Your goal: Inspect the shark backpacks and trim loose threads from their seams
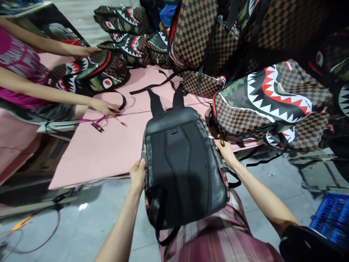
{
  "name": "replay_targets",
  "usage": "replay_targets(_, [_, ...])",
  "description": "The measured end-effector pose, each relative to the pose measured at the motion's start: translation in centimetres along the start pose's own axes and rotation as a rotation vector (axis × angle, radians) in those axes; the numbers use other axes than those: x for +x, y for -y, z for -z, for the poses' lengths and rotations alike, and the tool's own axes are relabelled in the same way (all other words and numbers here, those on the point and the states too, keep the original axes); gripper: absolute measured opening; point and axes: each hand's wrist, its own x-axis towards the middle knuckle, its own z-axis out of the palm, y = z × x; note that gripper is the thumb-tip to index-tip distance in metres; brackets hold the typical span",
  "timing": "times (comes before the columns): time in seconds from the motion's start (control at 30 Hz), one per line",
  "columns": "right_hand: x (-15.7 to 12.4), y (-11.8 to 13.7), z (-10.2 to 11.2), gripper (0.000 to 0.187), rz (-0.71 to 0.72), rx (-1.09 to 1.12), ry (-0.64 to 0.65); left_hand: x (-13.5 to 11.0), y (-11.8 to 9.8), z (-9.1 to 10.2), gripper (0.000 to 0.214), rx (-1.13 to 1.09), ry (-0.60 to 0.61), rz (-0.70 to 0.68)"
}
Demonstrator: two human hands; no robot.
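Note:
A backpack (182, 163) lies back-side up, its black padded panel facing me, half on the pink table (109, 153) and half over my lap. My left hand (138, 175) grips its left side with the fingers curled round the edge. On the right side, my right hand (225, 149) is closed on the edge of the backpack, near a zipper. Its two black shoulder straps (163, 102) stretch away across the table.
A pile of shark-mouth checkered backpacks (272, 102) fills the back and right. A co-worker at the left holds another such backpack (92, 72), one hand near pink-handled snips (96, 123) and a red pen (121, 122). A blue crate (331, 214) sits on the floor at right.

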Motion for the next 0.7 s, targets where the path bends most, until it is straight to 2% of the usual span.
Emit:
replay_targets(0.07, [-0.6, 0.8, 0.5, 0.037, 0.072, -0.049, -0.002, 0.1, 0.2, 0.0, 0.047, 0.017, -0.003, -0.005])
replay_targets(0.13, [-1.8, 2.2, 1.0, 0.029, 0.237, -0.158, 0.072, 0.2, 0.3, 0.1, 0.047, 0.038, -0.010, -0.012])
replay_targets(0.2, [-3.4, 3.8, 1.2, 0.022, 0.417, -0.340, 0.306, 0.2, 0.3, 0.1, 0.048, 0.058, -0.016, -0.019])
replay_targets(0.27, [-4.9, 5.1, 0.9, 0.014, 0.496, -0.556, 0.575, 0.2, 0.4, 0.2, 0.047, 0.074, -0.021, -0.029])
replay_targets(0.3, [-5.5, 5.6, 0.6, 0.012, 0.500, -0.646, 0.669, 0.2, 0.4, 0.2, 0.047, 0.079, -0.023, -0.032])
replay_targets(0.37, [-6.0, 6.3, 0.1, 0.010, 0.444, -0.687, 0.765, 0.2, 0.6, 0.3, 0.047, 0.088, -0.022, -0.029])
replay_targets(0.43, [-5.7, 6.6, 0.1, 0.014, 0.304, -0.514, 0.810, 0.2, 0.7, 0.4, 0.046, 0.092, -0.022, -0.022])
replay_targets(0.47, [-5.2, 6.7, 0.3, 0.021, 0.217, -0.396, 0.785, 0.2, 0.7, 0.4, 0.046, 0.094, -0.022, -0.019])
replay_targets(0.53, [-4.1, 6.6, 1.2, 0.032, 0.084, -0.230, 0.605, 0.2, 0.4, 0.4, 0.047, 0.083, -0.025, -0.011])
replay_targets(0.63, [-2.6, 5.9, 2.5, 0.033, 0.079, -0.248, 0.276, -0.2, -0.5, 0.2, 0.046, 0.060, 0.017, 0.003])
replay_targets(0.7, [-1.9, 4.7, 2.5, 0.030, 0.103, -0.302, 0.170, -0.4, -1.2, 0.2, 0.041, 0.106, 0.048, -0.020])
